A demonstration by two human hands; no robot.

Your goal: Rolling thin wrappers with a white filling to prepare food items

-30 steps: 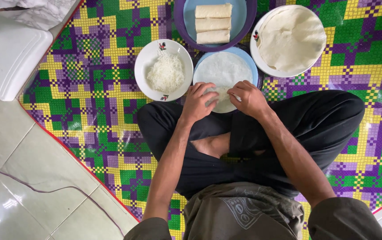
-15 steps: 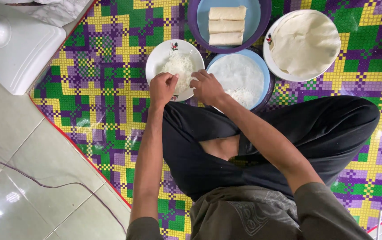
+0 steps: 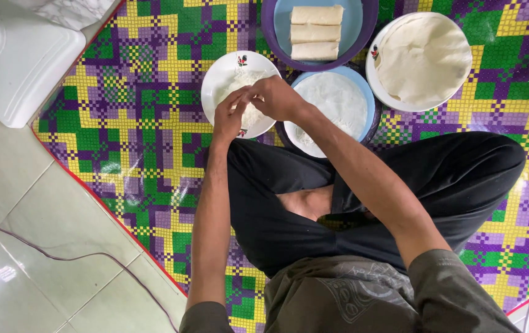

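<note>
white filling bowl under both hands

white bowl (image 3: 224, 74) with a pale shredded filling (image 3: 240, 83) sits on the checkered mat (image 3: 122, 123), at about eleven o'clock from the person's crossed legs (image 3: 400, 179). both hands meet over its right half. the left hand (image 3: 230, 117) has its fingers curled and bunched together over the filling; whether they pinch any of it i cannot tell. the right hand (image 3: 276, 97) reaches across from three o'clock, fingers bent and closed toward the left fingertips, touching them. just beside the bowl at three o'clock lies a blue plate (image 3: 369, 98) with a thin white wrapper (image 3: 338, 102). at twelve o'clock a purple bowl (image 3: 372, 24) holds three rolled pieces (image 3: 315, 32). at two o'clock a white plate (image 3: 375, 80) carries stacked wrappers (image 3: 424, 55).
</note>
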